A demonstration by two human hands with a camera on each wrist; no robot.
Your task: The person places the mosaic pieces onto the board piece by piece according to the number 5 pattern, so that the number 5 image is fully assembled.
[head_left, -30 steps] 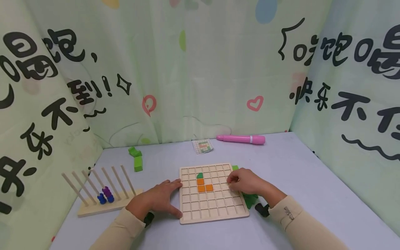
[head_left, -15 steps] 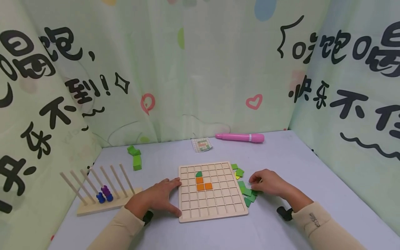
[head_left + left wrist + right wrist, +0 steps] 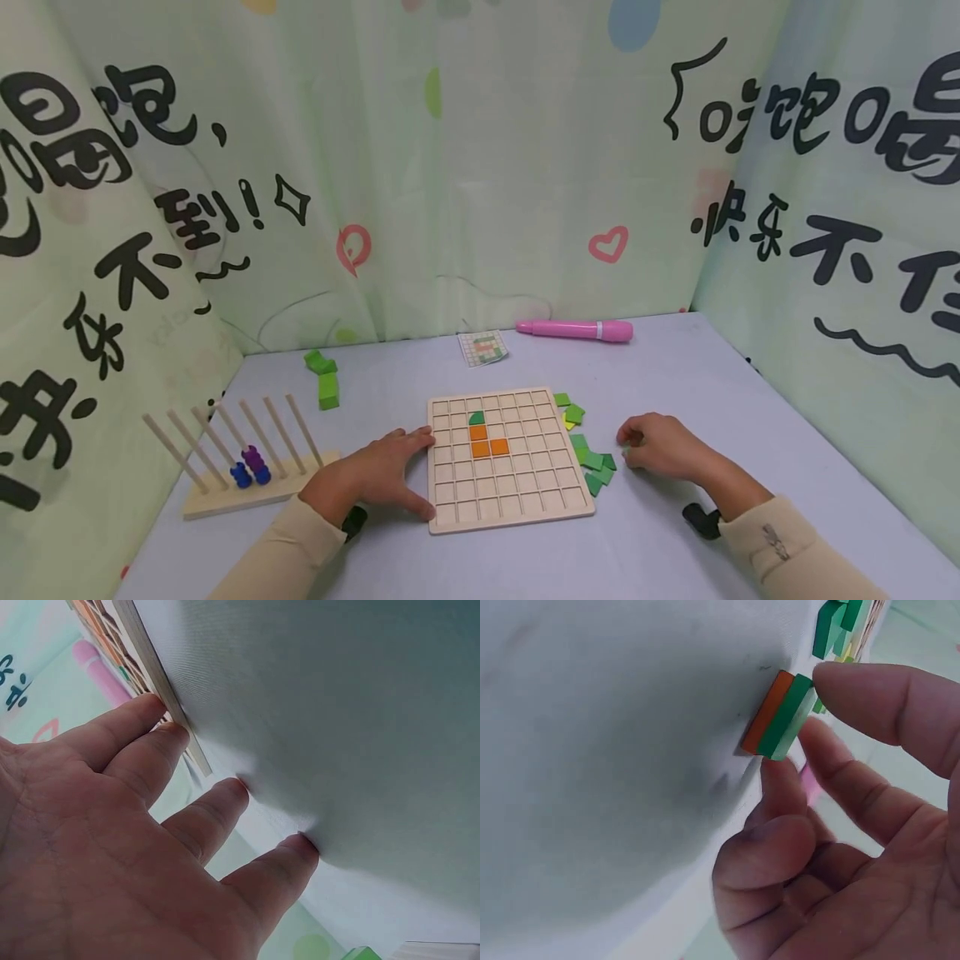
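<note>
A wooden grid board lies on the table, with orange squares and one green rounded piece in its cells. My left hand rests at the board's left edge with fingers spread; in the left wrist view fingertips touch the board's side. Right of the board, my right hand pinches a green tile between thumb and fingertips. An orange tile lies flat against the green one, close over the table. Several green tiles lie between board and right hand.
A wooden peg rack with blue and purple beads stands left. Green blocks lie behind it. A small pattern card and a pink marker lie at the back, before the curtain.
My right hand has moved from the board's right edge out to the right, past the green tiles, uncovering them. My left hand stays at the board's edge.
</note>
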